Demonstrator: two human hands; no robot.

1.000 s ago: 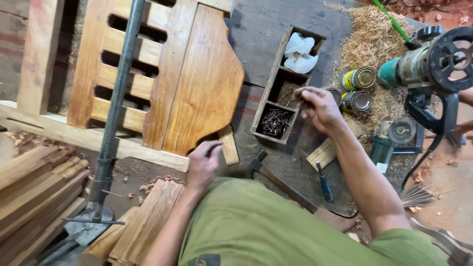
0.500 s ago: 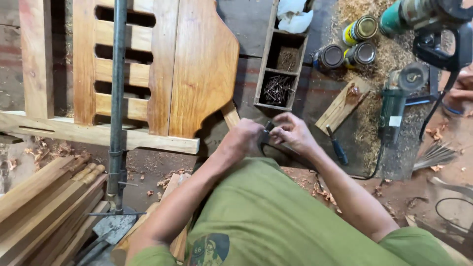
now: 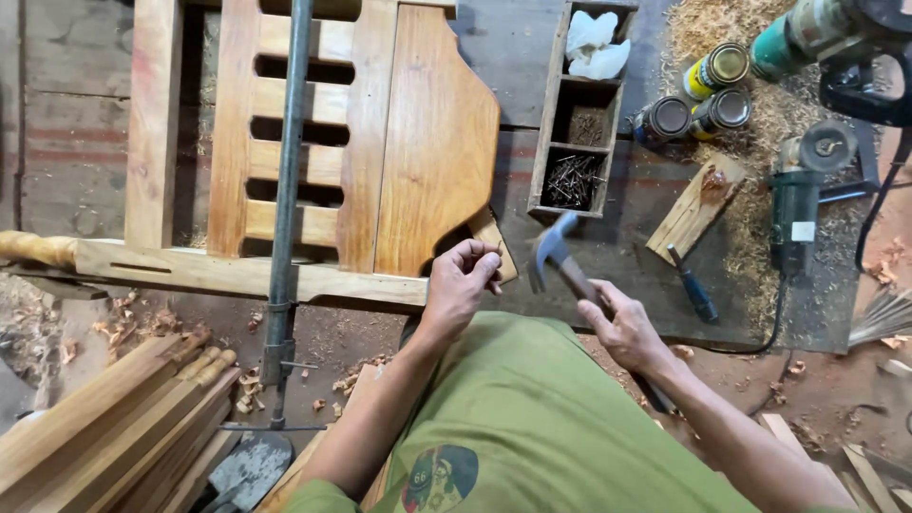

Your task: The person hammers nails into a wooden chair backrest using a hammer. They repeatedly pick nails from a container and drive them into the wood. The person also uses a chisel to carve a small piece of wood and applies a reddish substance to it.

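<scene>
Just below the nail box, his left hand pinches a nail and his right hand grips a hammer.

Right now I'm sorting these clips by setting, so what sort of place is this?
Most likely a woodworking shop: a slatted brown wooden panel held by a long metal bar clamp, pale sawdust on the floor, and a steel-headed claw hammer in the right hand.

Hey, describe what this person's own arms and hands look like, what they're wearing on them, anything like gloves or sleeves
Both arms are bare from above the elbow down: no long sleeves, no gloves. The left hand and right hand show no rings, and I see no watch or wristband. The person wears an olive-green short-sleeved shirt with a round printed emblem on the front.
</scene>
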